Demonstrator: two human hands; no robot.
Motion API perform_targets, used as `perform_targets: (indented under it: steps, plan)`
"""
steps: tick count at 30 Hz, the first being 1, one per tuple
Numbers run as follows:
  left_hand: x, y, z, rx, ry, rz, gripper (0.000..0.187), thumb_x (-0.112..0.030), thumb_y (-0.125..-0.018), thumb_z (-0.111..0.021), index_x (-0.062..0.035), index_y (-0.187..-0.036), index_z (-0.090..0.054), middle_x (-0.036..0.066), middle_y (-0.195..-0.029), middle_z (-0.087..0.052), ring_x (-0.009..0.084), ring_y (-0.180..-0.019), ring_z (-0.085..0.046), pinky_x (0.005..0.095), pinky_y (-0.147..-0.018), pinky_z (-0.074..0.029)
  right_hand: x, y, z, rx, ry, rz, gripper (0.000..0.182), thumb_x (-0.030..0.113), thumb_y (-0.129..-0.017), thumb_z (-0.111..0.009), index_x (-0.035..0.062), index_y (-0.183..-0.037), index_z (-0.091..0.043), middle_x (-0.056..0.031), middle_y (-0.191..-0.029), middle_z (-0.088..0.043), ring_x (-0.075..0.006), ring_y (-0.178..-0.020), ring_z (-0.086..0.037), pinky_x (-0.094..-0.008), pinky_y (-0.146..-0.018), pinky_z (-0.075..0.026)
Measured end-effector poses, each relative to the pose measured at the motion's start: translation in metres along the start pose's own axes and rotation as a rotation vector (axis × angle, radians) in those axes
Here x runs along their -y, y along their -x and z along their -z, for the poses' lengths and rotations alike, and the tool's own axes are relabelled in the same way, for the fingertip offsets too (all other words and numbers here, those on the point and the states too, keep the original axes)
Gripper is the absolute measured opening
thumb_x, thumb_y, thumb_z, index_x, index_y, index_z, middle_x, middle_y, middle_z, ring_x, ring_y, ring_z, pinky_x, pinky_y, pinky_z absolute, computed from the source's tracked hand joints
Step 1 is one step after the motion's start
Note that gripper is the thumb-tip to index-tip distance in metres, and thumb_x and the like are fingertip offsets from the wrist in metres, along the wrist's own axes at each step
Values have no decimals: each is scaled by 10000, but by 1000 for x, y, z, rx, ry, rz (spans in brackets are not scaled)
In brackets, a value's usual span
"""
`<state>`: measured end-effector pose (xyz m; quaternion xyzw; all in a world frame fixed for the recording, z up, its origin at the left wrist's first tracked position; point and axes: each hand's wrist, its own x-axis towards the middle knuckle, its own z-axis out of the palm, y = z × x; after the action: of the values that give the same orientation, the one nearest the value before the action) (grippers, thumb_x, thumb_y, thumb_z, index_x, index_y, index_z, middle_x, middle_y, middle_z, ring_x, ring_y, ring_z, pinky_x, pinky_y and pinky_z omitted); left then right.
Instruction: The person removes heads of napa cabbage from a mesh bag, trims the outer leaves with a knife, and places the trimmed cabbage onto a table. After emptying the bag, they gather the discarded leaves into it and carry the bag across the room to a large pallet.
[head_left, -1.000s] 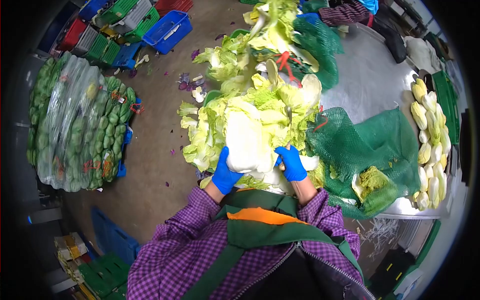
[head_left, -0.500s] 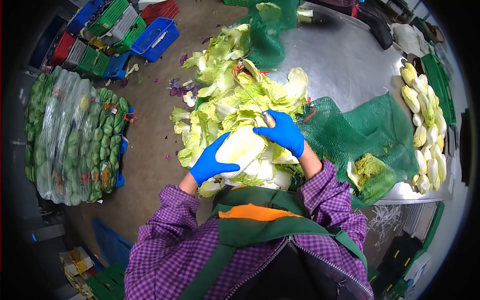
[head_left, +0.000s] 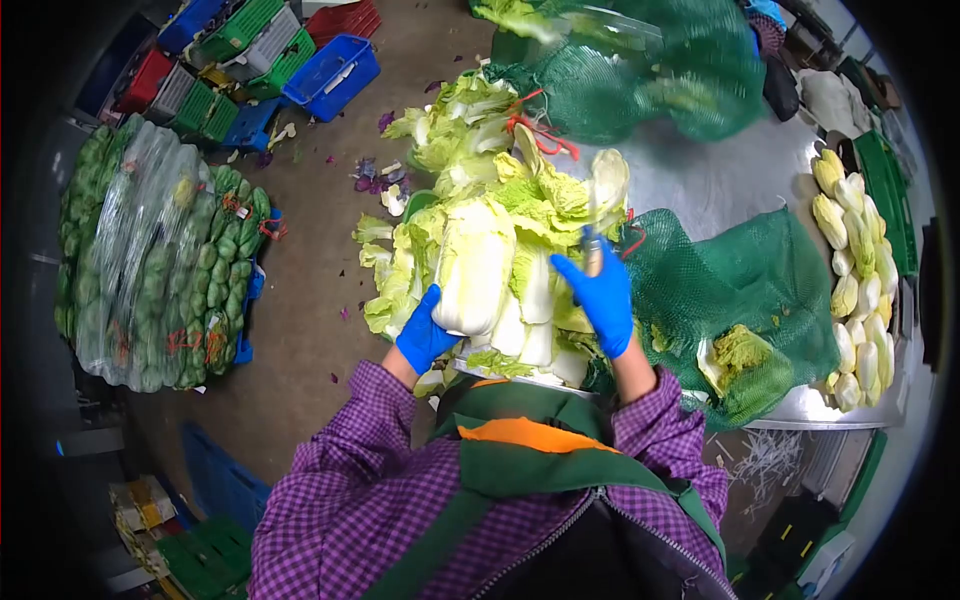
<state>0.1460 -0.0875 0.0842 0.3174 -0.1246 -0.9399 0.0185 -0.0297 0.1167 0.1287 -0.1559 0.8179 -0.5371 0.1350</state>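
Observation:
A pale napa cabbage (head_left: 476, 265) stands nearly upright in my blue-gloved left hand (head_left: 425, 330), whose fingers hold its lower end. Just right of it, my blue-gloved right hand (head_left: 603, 297) grips the handle of a knife (head_left: 594, 258); the blade points away from me and is blurred. Loose cabbage leaves (head_left: 545, 190) are heaped behind and beside both hands. On the metal table (head_left: 720, 170), to the right of my right hand, a green mesh bag (head_left: 740, 270) lies spread with a yellowish cabbage (head_left: 740, 355) at its near end.
Trimmed cabbages (head_left: 855, 270) are stacked at the table's right edge. Another green net (head_left: 660, 70) lies at the far side. Wrapped sacks of green produce (head_left: 155, 265) stand at the left. Crates, including a blue one (head_left: 332, 77), are at the back left. Leaf scraps dot the floor.
The cabbage has turned from tilted to nearly upright. My right hand has moved off it to the right with the knife. At the far side, the green net has spread out to the right.

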Motion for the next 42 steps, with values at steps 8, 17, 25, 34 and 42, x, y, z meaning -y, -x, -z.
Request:
perform_targets:
  steps: [8,17,25,34,42]
  plan:
    - [20,-20,-20,179,-128,3,609,-250,-879,-564,21,-1370,-325,194,-1345,-451,328,-1224,-470,478,-1047,-366,26,10,-2,323,-579,-366,418,272,-776,-733,-11,-1023,-551,-21,-716,-536,-86,-518,-493,-235,-433,-400]
    - [47,-31,-25,298,-304,-169,770,-263,-779,-632,-32,-1417,-269,178,-1392,-408,356,-1266,-417,508,-1089,-294,-56,25,10,63,-667,-577,129,111,-785,-600,7,-817,-530,-51,-607,-522,-122,-464,-504,-255,-386,-385]
    - [54,-24,-41,255,-127,-32,739,-88,-727,-639,-11,-1386,-313,158,-1351,-452,325,-1242,-448,485,-1066,-341,-59,15,8,-15,-297,-236,160,100,-737,-601,-39,-806,-563,-102,-635,-557,-162,-496,-553,-301,-450,-457]
    - [75,12,-105,257,-768,-392,793,-93,-621,-775,18,-1305,-388,123,-1191,-556,229,-1075,-565,358,-934,-466,-81,6,1,-107,-5,-44,208,167,-713,-591,-1,-836,-582,-240,-779,-603,-410,-737,-585,-462,-661,-458]
    - [71,62,-83,442,-598,-279,873,-281,-676,-764,-45,-1390,-322,173,-1356,-444,324,-1215,-472,467,-1014,-406,-143,-18,74,-257,160,-112,289,187,-782,-618,30,-1023,-589,-228,-930,-625,-408,-748,-610,-445,-694,-499]
